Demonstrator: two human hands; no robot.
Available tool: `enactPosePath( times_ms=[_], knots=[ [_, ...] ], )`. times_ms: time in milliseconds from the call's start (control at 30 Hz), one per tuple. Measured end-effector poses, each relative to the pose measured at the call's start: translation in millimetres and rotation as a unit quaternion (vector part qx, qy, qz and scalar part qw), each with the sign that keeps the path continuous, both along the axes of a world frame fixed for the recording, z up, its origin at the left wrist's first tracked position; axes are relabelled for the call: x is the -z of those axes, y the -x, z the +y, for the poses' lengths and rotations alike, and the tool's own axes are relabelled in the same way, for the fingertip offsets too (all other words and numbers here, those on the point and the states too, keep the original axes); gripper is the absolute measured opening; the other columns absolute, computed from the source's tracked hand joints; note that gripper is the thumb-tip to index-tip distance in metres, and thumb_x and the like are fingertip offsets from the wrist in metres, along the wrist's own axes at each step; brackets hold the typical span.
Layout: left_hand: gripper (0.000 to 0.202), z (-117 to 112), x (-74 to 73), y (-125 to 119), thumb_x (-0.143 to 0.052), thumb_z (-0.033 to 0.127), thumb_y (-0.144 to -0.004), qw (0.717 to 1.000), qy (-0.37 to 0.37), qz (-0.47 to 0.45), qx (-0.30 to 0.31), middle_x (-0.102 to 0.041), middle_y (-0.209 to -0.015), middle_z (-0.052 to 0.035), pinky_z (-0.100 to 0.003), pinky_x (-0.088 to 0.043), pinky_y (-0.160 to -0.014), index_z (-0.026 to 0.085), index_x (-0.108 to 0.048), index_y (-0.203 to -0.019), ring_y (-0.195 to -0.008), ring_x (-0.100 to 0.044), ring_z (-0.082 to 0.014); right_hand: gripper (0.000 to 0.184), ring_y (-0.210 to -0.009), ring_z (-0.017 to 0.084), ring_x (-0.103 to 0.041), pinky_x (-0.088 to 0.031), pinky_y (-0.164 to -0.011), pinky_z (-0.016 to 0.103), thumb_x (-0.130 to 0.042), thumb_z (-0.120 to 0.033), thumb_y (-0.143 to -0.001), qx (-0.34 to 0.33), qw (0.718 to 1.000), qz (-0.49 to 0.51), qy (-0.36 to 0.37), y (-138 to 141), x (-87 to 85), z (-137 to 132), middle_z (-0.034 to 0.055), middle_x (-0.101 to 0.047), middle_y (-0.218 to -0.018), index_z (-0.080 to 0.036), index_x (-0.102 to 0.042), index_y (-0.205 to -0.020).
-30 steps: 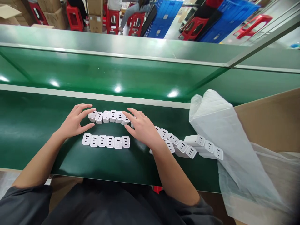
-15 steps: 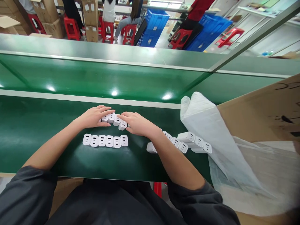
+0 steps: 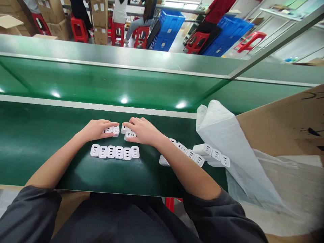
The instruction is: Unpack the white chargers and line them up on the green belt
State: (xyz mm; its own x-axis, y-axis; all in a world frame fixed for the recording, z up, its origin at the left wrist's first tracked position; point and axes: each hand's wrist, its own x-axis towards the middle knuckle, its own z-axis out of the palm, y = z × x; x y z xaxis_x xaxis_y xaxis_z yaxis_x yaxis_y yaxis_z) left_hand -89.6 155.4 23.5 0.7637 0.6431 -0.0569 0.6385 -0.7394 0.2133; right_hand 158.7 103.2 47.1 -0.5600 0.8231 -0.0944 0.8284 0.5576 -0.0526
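On our green desk, our left hand is clamped around a few white blocks, its fingers hiding how many. Well apart from it no longer than a small gap, our right hand covers much of a second cluster; we cannot tell whether it grips. Nearer us, a row of six shows plainly; our right forearm partly hides the slanted group.

I'm in a factory workshop: long green surface in front of me, stacked cardboard boxes & blue crates beyond, co-workers on red stools nr them, big carton w/ plastic sheeting to my R.
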Motion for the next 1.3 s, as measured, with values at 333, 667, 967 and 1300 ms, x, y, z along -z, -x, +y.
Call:
enactPosePath(
  times_ms=[333,667,967,1300],
  knots=[
    [0.060,-7,1.8,3,-0.032,0.067,-0.096,1.000,-0.015,-0.018,0.011,-0.068,-0.122,-0.0046,-0.026,-0.047,-0.071,0.031,-0.054,-0.138,-0.100,-0.066,-0.0201,0.068,-0.113,0.035,-0.055,-0.041,-0.094,0.046,-0.062,-0.064,-0.085,0.110,0.994,0.005,-0.028,17,1.1,-1,0.0206,-0.061,-0.125,-0.009,-0.057,-0.126],
    [0.057,-10,5.6,5,-0.035,0.064,-0.096,1.000,-0.008,-0.018,0.022,-0.068,-0.121,-0.0028,-0.027,-0.046,-0.073,0.032,-0.052,-0.140,-0.101,-0.065,-0.0202,0.041,-0.118,0.027,-0.054,-0.051,-0.094,0.040,-0.064,-0.021,-0.089,-0.033,0.995,0.070,0.067,4,-0.4,7,0.0110,-0.062,-0.126,-0.019,-0.058,-0.130],
    [0.057,-11,4.3,4,-0.035,0.063,-0.097,1.000,-0.005,-0.017,0.018,-0.068,-0.122,-0.0054,-0.027,-0.048,-0.076,0.031,-0.051,-0.141,-0.101,-0.065,-0.0206,0.074,-0.136,0.029,-0.042,-0.043,-0.109,0.049,-0.067,-0.030,-0.084,0.009,0.989,0.133,0.065,-18,-5.0,-12,0.0083,-0.045,-0.150,-0.025,-0.035,-0.151],
    [0.057,-8,0.2,-6,-0.034,0.062,-0.097,0.999,-0.007,-0.006,0.047,-0.069,-0.117,-0.0050,-0.027,-0.046,-0.073,0.031,-0.051,-0.142,-0.098,-0.066,-0.0207,0.066,-0.121,0.027,-0.056,-0.049,-0.102,0.044,-0.053,-0.011,-0.086,0.098,0.992,0.051,0.061,-32,11.3,-22,0.0102,-0.054,-0.142,-0.018,-0.038,-0.150]
  ],
)
